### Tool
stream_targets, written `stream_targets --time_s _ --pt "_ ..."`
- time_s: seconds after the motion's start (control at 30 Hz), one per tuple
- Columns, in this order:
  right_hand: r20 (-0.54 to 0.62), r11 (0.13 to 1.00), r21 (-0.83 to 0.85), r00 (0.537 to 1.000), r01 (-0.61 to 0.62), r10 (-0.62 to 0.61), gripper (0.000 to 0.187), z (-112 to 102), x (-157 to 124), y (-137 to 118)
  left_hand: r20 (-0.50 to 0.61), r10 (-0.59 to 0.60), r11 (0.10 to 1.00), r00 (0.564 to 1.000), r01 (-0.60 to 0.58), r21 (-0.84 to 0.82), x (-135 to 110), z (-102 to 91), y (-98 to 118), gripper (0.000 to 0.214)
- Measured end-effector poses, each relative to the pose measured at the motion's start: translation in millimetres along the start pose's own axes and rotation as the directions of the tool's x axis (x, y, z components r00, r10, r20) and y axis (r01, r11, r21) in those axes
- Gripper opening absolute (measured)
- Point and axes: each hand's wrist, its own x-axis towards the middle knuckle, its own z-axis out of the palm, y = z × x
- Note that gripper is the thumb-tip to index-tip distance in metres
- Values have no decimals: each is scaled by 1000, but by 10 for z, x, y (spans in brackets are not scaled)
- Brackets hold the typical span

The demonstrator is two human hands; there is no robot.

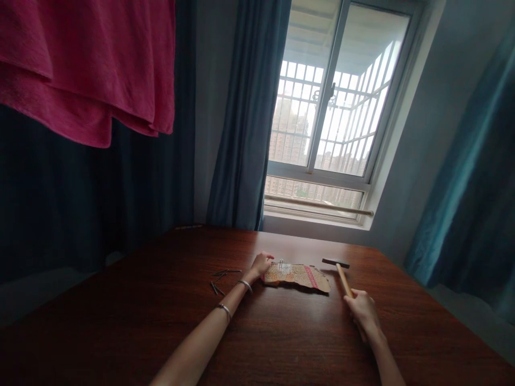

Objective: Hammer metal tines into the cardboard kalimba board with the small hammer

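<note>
My right hand (363, 311) is wrapped around the light wooden handle of a hammer (343, 280), whose dark narrow head is raised above the table to the right of a torn piece of cardboard (298, 276). Dots and a pink stripe mark the cardboard, and clear tape shines on its left part. Small thin upright things stand near the tape, too small to make out. At the cardboard's left end, my left hand (262, 264) grips the edge with curled fingers, partly hidden. Several dark nails (219, 275) lie loose on the table left of that hand.
The brown wooden table (281, 343) stretches out before me to a window (322, 107) with bars outside. Blue curtains (245, 118) hang at both sides. A pink cloth (92, 69) hangs at the upper left. A pale rod (322, 206) crosses the low part of the window.
</note>
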Motion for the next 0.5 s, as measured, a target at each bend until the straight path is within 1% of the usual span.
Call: stream_targets --time_s 0.13,0.23,0.33,0.5 --pt "-3 1000 -3 1000 16 -17 40 2 -8 13 4 21 999 1000 -21 29 -52 9 14 25" --pt "-31 997 -79 999 17 -20 44 4 -8 -4 -15 85 995 996 -84 58 -64 37 -19 26" --pt "-62 984 -173 997 29 -40 43 8 7 -3 -19 132 985 991 -129 118 -62 70 -65 28" --pt "-66 974 -226 998 5 -21 40 17 16 20 -8 178 963 984 -173 205 -75 105 -99 31"
